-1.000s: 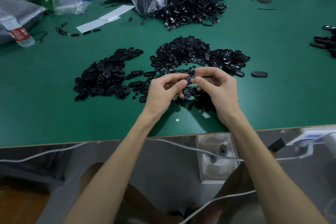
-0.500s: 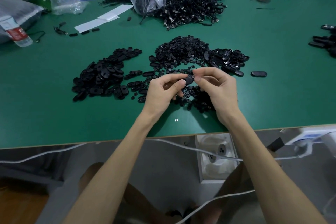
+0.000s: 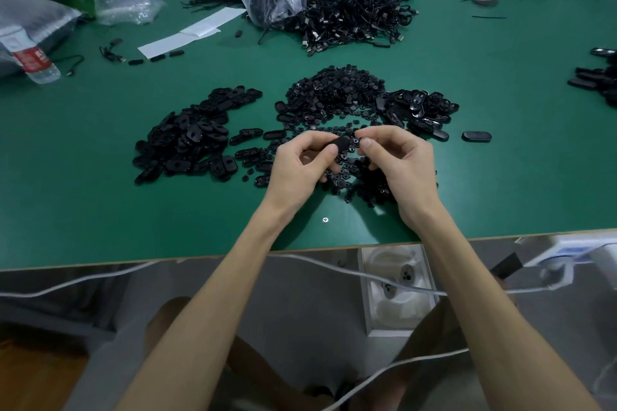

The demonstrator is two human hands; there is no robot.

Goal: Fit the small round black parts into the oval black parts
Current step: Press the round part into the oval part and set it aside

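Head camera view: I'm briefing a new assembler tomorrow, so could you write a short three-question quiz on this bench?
1. True or false: the left hand holds an oval black plastic part over the green table.
2. What does the right hand pinch? A) a small round black plastic part B) a cable C) nothing
3. Fill in: the lone oval black part lies to the ____ of both hands.
Key: 1 true; 2 A; 3 right.
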